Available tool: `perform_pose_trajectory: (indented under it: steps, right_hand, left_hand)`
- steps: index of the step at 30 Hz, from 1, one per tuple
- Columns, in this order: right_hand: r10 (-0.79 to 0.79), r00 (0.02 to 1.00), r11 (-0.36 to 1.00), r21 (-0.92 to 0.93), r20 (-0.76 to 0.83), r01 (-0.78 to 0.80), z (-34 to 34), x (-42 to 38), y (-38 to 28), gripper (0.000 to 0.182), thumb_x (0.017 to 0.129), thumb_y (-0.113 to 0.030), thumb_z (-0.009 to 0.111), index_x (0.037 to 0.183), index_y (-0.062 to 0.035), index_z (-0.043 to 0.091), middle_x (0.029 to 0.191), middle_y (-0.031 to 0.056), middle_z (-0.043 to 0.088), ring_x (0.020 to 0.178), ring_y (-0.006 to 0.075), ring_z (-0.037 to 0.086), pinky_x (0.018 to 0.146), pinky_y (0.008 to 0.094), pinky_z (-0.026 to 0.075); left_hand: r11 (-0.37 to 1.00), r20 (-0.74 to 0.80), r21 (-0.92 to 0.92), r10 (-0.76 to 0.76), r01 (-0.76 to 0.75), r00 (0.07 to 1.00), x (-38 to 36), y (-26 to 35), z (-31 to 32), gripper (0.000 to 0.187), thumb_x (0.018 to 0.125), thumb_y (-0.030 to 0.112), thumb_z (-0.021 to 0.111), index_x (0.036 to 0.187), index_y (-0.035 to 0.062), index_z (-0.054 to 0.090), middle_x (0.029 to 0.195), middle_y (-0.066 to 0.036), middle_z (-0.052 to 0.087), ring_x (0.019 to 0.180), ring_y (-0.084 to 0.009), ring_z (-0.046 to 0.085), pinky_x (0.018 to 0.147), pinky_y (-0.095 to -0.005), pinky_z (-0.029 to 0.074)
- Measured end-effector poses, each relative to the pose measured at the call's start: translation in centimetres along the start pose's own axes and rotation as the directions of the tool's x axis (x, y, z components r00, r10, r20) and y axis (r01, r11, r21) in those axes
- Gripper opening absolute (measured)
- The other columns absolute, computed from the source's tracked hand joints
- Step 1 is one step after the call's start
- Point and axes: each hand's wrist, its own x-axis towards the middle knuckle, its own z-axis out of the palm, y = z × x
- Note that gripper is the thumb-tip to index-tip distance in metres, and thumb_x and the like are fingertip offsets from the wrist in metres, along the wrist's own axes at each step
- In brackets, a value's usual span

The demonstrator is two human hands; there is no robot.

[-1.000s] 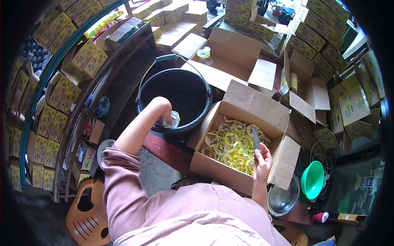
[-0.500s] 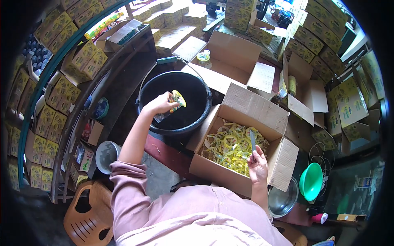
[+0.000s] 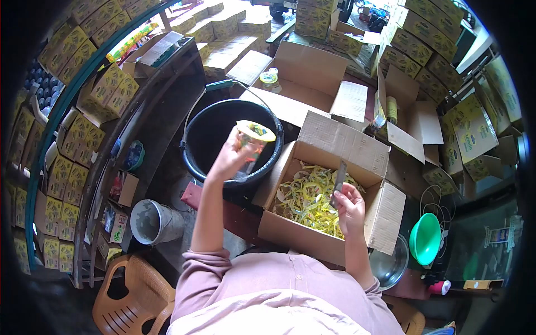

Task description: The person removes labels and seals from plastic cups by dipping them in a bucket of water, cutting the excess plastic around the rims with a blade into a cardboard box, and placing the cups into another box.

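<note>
My left hand point(image 3: 228, 158) is closed round a clear plastic jar point(image 3: 249, 162) with a yellow-rimmed lid point(image 3: 258, 132), tilted over the near rim of a large black bucket point(image 3: 195, 125). Printed colours show through the jar wall; its contents are blurred. In my right hand point(image 3: 350, 207) is a flat grey knife blade point(image 3: 340, 177), pointing up. That hand hovers above an open cardboard box point(image 3: 298, 229), which holds a heap of curled yellow and clear plastic strips point(image 3: 307, 195).
Behind the bucket stands an open carton point(image 3: 312, 67) with small lidded jars point(image 3: 270, 81). Another open carton point(image 3: 416, 125) is at right. A green bowl point(image 3: 425, 239), metal bowl point(image 3: 391, 262), grey pail point(image 3: 156, 222) and brown chair point(image 3: 134, 290) surround me. Printed cartons point(image 3: 75, 131) fill the left shelves.
My left hand has lifted the jar out of the bucket's mouth and brought it right and nearer me. My right hand stays over the box, with the knife turned slightly more upright.
</note>
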Motion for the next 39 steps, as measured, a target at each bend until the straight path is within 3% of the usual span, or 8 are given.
perform_pose_trajectory:
  steps: [4,7,10,14,24,27,32,39]
  right_hand:
    - [-0.286,0.940,0.832,-0.438,0.186,0.340,2.9,0.6,-1.9,0.018,0.075,0.008,0.061,0.090,-0.0033,0.063,0.077,0.0004,0.061,0.071,0.0056,0.055,0.066,0.0213,0.042]
    - [-0.518,0.764,0.386,-0.692,0.385,0.610,6.0,0.3,-4.6,0.031,0.067,0.009,0.064,0.092,-0.0077,0.065,0.075,0.0025,0.060,0.069,0.0130,0.056,0.063,0.0236,0.041]
    - [-0.520,0.449,-0.080,-0.565,0.726,0.821,5.9,1.1,-5.3,0.027,0.066,0.003,0.066,0.090,-0.0097,0.066,0.077,0.0018,0.059,0.075,0.0170,0.057,0.066,0.0279,0.042]
    - [-0.415,0.234,-0.360,-0.395,0.879,0.846,6.6,1.4,-6.3,0.018,0.070,-0.011,0.064,0.088,-0.0111,0.066,0.083,-0.0002,0.058,0.079,0.0166,0.057,0.069,0.0318,0.044]
    - [-0.372,0.158,-0.406,-0.313,0.915,0.858,6.4,2.0,-6.6,0.019,0.071,-0.011,0.064,0.089,-0.0118,0.067,0.082,-0.0002,0.056,0.080,0.0146,0.057,0.075,0.0323,0.049]
    - [-0.353,0.144,-0.417,-0.293,0.924,0.860,6.3,2.0,-6.7,0.019,0.070,-0.010,0.065,0.089,-0.0121,0.067,0.082,-0.0002,0.056,0.080,0.0143,0.057,0.075,0.0321,0.050]
    - [-0.319,0.110,-0.442,-0.251,0.941,0.861,6.5,1.8,-7.2,0.019,0.070,-0.010,0.065,0.089,-0.0117,0.067,0.080,0.0000,0.056,0.078,0.0136,0.058,0.073,0.0307,0.050]
    - [-0.322,0.068,-0.433,-0.210,0.944,0.877,6.9,1.2,-6.7,0.022,0.070,-0.010,0.064,0.091,-0.0116,0.067,0.077,0.0001,0.055,0.074,0.0115,0.057,0.071,0.0295,0.051]
  left_hand:
    - [0.940,-0.013,0.286,0.199,-0.187,0.980,-2.6,0.6,3.4,0.057,0.061,0.014,0.078,0.103,-0.0010,0.042,0.092,-0.013,0.060,0.086,-0.0134,0.060,0.076,-0.0264,0.049]
    - [0.859,0.014,0.458,0.251,-0.229,0.968,-3.8,0.3,4.6,0.058,0.056,0.010,0.077,0.102,0.0002,0.042,0.094,-0.015,0.060,0.088,-0.0179,0.061,0.078,-0.0276,0.049]
    - [0.850,-0.002,0.480,0.249,-0.217,0.968,-4.6,0.1,5.5,0.061,0.055,0.007,0.075,0.105,0.0009,0.042,0.095,-0.014,0.060,0.090,-0.0211,0.061,0.078,-0.0296,0.048]
    - [0.910,0.021,0.338,0.249,-0.241,0.968,-5.6,1.0,6.4,0.065,0.056,0.006,0.073,0.112,0.0002,0.040,0.095,-0.015,0.058,0.087,-0.0246,0.060,0.078,-0.0319,0.047]
    - [0.786,0.176,0.321,0.498,-0.528,0.849,-6.1,0.9,6.2,0.078,0.056,0.011,0.075,0.122,0.0008,0.034,0.100,-0.016,0.056,0.091,-0.0272,0.059,0.081,-0.0335,0.046]
    - [0.812,0.160,0.431,0.360,-0.394,0.919,-6.5,2.2,7.0,0.097,0.057,0.012,0.078,0.133,0.0024,0.019,0.103,-0.018,0.056,0.091,-0.0293,0.059,0.082,-0.0345,0.046]
    - [0.767,0.144,0.413,0.477,-0.491,0.867,-6.7,-0.4,6.7,0.114,0.056,0.012,0.081,0.136,0.0032,0.000,0.105,-0.020,0.056,0.091,-0.0295,0.060,0.082,-0.0351,0.046]
    - [0.893,0.225,0.240,0.329,-0.379,0.917,-6.8,1.4,6.7,0.079,0.057,0.009,0.076,0.123,-0.0026,0.034,0.103,-0.016,0.057,0.087,-0.0244,0.060,0.081,-0.0330,0.046]
